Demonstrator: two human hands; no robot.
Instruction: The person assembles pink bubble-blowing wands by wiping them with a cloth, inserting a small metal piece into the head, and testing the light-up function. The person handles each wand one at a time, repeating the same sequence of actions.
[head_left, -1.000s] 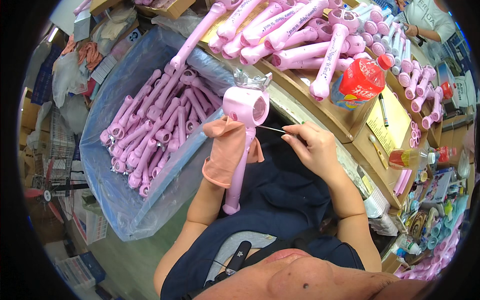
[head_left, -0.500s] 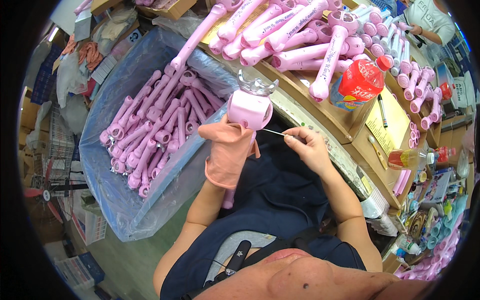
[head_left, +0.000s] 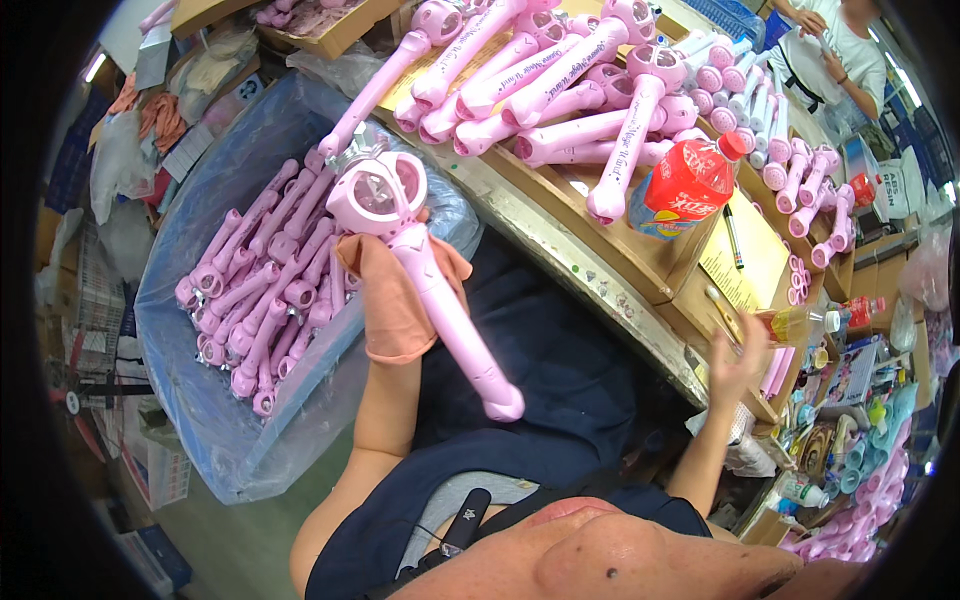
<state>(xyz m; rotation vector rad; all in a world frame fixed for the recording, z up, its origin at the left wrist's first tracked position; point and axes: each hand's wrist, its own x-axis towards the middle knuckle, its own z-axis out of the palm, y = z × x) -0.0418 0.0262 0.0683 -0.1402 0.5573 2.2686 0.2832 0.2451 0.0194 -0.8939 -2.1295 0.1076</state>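
A pink toy wand [head_left: 455,315] slants across my lap, its round, windowed head tipped up toward the left. The silver crown [head_left: 357,152] on top of that head points at the blue-lined bin. My left hand [head_left: 424,215], mostly hidden by an orange cloth [head_left: 395,300] draped over it, is closed round the wand just under the head. Out to the right, my right hand [head_left: 738,365] is raised by the bench edge, somewhat blurred, with its fingers apart. It is nearest to a thin tool with a yellowish handle [head_left: 724,312]; no object shows in it.
A bin lined with blue plastic [head_left: 235,470] holds many pink wands [head_left: 262,300]. More wands [head_left: 560,80] are piled on the bench [head_left: 600,290]. A red-labelled bottle [head_left: 688,185], a yellow sheet [head_left: 745,260] and a pen [head_left: 733,238] lie nearby. Another person [head_left: 835,60] stands far right.
The wand has swung left and turned, its handle now in full view toward my lap. My right hand has left the wand and moved right; the thin metal rod it held no longer shows.
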